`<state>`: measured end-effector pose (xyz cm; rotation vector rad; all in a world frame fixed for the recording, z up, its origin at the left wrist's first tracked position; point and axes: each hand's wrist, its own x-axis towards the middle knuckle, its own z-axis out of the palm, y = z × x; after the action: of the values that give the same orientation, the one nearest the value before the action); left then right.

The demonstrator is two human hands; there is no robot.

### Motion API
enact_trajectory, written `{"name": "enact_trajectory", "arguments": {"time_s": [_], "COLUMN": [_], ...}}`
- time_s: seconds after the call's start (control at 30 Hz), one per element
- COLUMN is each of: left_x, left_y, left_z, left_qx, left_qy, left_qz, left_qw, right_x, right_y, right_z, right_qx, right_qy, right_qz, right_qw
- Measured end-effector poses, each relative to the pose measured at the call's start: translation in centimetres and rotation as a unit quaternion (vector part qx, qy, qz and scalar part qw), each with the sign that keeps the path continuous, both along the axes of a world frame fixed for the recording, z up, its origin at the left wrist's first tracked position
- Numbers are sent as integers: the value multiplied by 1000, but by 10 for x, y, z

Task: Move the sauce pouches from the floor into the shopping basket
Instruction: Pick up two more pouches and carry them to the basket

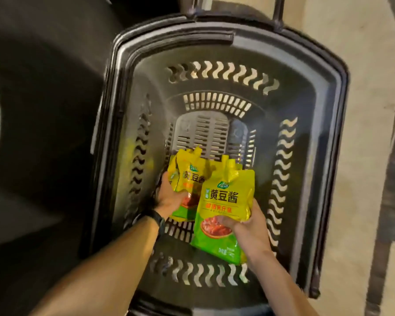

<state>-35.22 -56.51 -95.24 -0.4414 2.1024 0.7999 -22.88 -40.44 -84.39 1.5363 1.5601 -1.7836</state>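
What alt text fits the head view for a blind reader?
Inside a black shopping basket, the left hand grips one yellow-green sauce pouch and the right hand a second pouch. The basket stands on a pale floor.

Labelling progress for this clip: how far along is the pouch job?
Done: nothing lies released in the shopping basket yet. In hand: left hand grips the left sauce pouch, right hand the right sauce pouch, both within the basket rim. Left: let go; whether more remain isn't visible.

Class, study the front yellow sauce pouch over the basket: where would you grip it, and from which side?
Pinch the front pouch at its flat lower right edge, coming from the right, as the right hand does; its left side overlaps the rear pouch.
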Motion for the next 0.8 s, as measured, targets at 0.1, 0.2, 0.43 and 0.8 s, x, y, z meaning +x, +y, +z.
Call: {"name": "enact_trajectory", "arguments": {"time_s": [0.1,0.2,0.43,0.8], "left_x": [8,18,1,10], "left_y": [-1,8,11,-21], "left_z": [6,14,-26,-43], "left_qx": [-95,-203,-161,-135], "left_qy": [58,216,233,262], "left_qz": [-129,-363,-578,-560], "left_qw": [985,884,765,774], "right_x": [-2,-7,-11,-11], "right_y": [1,5,12,-14], "right_z": [-19,-32,-77,-91], "right_qx": [8,2,-34,284], "right_qy": [-15,-16,-43,-80], "right_qz": [26,50,35,250], "right_qw": [1000,999,998,922]}}
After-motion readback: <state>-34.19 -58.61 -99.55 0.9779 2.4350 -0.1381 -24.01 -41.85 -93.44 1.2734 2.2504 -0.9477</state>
